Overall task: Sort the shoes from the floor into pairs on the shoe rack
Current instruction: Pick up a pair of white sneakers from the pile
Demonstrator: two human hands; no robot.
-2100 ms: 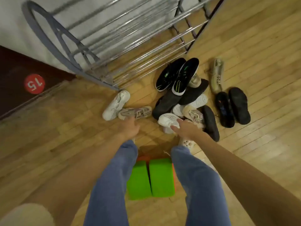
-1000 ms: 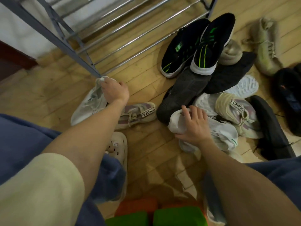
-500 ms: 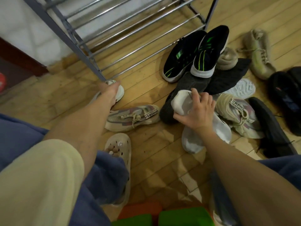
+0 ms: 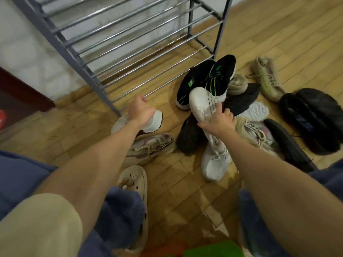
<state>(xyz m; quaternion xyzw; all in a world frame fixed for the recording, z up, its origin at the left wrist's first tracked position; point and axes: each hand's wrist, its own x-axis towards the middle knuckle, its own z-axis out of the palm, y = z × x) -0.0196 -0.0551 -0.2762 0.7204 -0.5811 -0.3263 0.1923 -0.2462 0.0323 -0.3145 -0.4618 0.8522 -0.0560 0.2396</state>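
Floorboards [image 4: 185, 191] of pale wood filled the view from above. Next in size, a metal shoe rack [image 4: 130, 39] with bare chrome bars stood against a white wall at upper left, no shoes on it. Right of the rack's near foot lay a pile of shoes on the floor: two black trainers with green stripes [image 4: 206, 80], dark shoes, a beige trainer [image 4: 256, 132], and farther right a tan shoe [image 4: 267, 78] and a black pair [image 4: 313, 117] set apart.

Two bare forearms reached forward from the bottom, over blue trouser legs. The right hand [image 4: 219, 121] gripped a white trainer [image 4: 202, 102] by its middle, tilted with the toe up over the pile; another white trainer [image 4: 215, 160] lay on the floor below the wrist. The left hand [image 4: 141, 112] was closed around the collar of a white shoe [image 4: 154, 121] just beside the rack's front leg; whether it was off the floor could not be told. A grey-pink trainer [image 4: 154, 145] lay just below it, partly under the left arm.

A cream clog [image 4: 133, 180] was on the person's left foot. Green blocks [image 4: 209, 250] showed at the bottom edge.
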